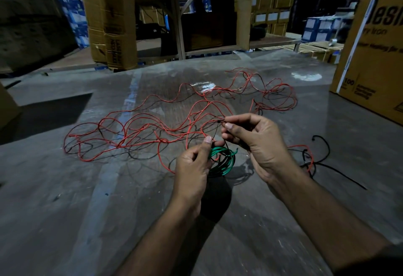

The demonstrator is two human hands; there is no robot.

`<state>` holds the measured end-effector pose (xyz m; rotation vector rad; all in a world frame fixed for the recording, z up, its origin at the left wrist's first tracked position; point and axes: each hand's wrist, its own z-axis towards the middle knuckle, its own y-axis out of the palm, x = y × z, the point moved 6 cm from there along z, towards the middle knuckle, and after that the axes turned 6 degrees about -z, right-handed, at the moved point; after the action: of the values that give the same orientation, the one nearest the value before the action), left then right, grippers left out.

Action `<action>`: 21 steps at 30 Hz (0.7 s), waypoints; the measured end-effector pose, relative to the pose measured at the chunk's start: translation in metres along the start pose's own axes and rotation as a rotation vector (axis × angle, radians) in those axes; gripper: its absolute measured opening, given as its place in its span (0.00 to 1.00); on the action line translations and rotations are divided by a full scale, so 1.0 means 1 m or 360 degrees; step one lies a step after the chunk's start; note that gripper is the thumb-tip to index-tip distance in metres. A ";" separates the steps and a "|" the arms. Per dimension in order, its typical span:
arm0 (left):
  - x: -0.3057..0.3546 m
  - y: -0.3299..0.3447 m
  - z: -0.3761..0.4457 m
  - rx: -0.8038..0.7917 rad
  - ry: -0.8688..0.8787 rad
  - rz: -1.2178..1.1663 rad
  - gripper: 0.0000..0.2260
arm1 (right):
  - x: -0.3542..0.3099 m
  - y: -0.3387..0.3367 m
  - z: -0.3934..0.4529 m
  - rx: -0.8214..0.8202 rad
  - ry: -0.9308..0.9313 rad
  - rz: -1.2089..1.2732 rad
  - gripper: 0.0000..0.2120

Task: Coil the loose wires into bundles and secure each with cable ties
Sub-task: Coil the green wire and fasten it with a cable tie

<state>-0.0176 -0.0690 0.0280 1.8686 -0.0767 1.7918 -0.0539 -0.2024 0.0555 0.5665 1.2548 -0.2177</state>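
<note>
Head view, looking down on a grey floor in a dim storeroom. A small green wire coil is held above the floor by the left hand, whose thumb and fingers curl round its rim. The right hand pinches a thin black cable tie near its head, the strap running down to the coil; whether the tie is already threaded cannot be told. Beyond the hands a long red wire, mixed with a black wire, sprawls loose over the floor, and a further red-and-black tangle lies to the right. Cardboard boxes stand around. Such wire is judged light, springy and smooth-jacketed; coils tend to spread open, so grip across all turns beside the tie.
</note>
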 end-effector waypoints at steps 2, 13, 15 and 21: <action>0.000 0.000 0.000 -0.0009 0.0007 0.0004 0.16 | 0.000 0.000 0.000 -0.0003 0.0005 -0.0009 0.05; -0.002 -0.003 0.004 0.0025 0.0073 -0.0021 0.14 | 0.001 0.003 0.001 -0.0032 -0.0059 -0.0221 0.05; -0.002 -0.004 0.005 0.0046 0.0076 -0.0034 0.15 | -0.001 0.004 0.000 -0.0050 -0.0139 -0.0407 0.05; -0.001 -0.010 0.007 0.0119 0.0155 -0.0026 0.14 | -0.001 0.007 -0.002 -0.0090 -0.0248 -0.0768 0.04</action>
<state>-0.0077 -0.0635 0.0238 1.8239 0.0418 1.8955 -0.0529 -0.1953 0.0576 0.1852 1.2259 -0.6159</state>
